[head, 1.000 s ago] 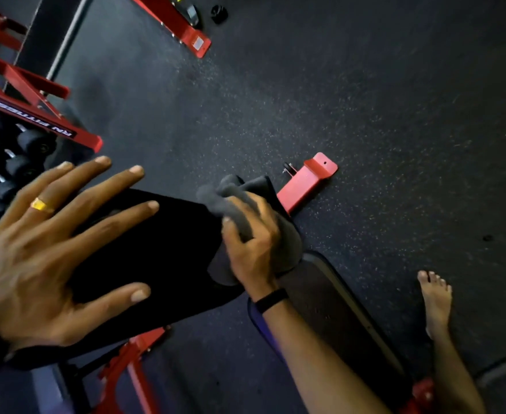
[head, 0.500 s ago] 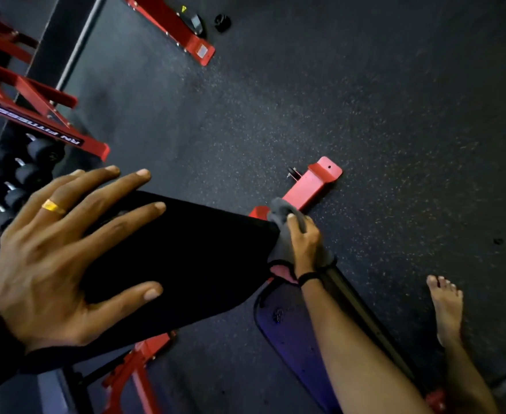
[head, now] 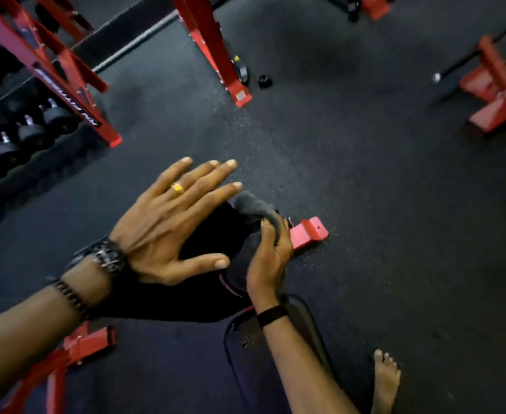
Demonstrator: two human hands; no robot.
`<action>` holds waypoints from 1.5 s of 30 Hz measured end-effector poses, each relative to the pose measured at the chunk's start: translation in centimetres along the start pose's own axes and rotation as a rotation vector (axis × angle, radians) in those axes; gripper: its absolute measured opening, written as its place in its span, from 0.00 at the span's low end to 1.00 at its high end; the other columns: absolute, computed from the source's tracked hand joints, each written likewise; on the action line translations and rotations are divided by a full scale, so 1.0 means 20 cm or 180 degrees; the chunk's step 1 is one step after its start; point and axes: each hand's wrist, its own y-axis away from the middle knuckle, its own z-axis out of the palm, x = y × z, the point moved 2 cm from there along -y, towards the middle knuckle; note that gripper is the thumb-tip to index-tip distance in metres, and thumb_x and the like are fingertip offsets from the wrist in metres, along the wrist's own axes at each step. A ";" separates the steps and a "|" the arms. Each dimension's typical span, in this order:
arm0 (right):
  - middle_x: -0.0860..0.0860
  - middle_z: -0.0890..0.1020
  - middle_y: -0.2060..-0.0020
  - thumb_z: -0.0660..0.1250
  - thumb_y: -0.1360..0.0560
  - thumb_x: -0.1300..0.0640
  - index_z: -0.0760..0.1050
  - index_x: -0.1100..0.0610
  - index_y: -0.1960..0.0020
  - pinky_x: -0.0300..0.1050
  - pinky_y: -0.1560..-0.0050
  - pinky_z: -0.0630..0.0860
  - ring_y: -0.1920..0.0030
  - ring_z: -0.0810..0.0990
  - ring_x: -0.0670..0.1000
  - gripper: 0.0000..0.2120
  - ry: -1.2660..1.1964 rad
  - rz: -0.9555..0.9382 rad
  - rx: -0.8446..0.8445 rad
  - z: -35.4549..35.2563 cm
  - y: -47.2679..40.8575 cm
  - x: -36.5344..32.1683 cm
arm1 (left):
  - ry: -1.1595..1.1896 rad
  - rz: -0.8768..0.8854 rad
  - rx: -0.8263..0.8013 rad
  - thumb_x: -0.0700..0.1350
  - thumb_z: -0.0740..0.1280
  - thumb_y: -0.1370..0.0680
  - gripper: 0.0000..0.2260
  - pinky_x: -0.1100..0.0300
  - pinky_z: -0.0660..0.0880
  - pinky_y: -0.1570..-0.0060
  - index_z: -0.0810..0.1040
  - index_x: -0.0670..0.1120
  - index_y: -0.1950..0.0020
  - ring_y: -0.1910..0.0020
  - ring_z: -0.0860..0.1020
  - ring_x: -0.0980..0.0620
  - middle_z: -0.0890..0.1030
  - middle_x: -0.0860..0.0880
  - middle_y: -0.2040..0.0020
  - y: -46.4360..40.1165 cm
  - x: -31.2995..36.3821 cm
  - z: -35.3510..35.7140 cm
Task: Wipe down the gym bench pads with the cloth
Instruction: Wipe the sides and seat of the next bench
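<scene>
Right hand [head: 268, 258] grips the crumpled dark grey cloth [head: 253, 206] against the far end of the black padded bench backrest [head: 210, 234]. Left hand [head: 171, 222] lies spread flat on that pad, likely steadying it.

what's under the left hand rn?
The left hand lies flat with fingers spread over the black back pad. Pad surface beneath the palm is hidden. The right hand holds the grey cloth at the pad's end.
</scene>
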 end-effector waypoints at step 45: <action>0.61 0.72 0.33 0.49 0.16 0.50 0.69 0.57 0.28 0.63 0.34 0.66 0.34 0.71 0.64 0.22 0.8599 -0.6085 -0.6365 0.57 0.94 1.27 | 0.3076 -0.5210 0.1540 0.70 0.45 0.23 0.33 0.36 0.41 0.25 0.55 0.58 0.21 0.22 0.58 0.49 0.55 0.54 0.20 1.88 0.90 1.43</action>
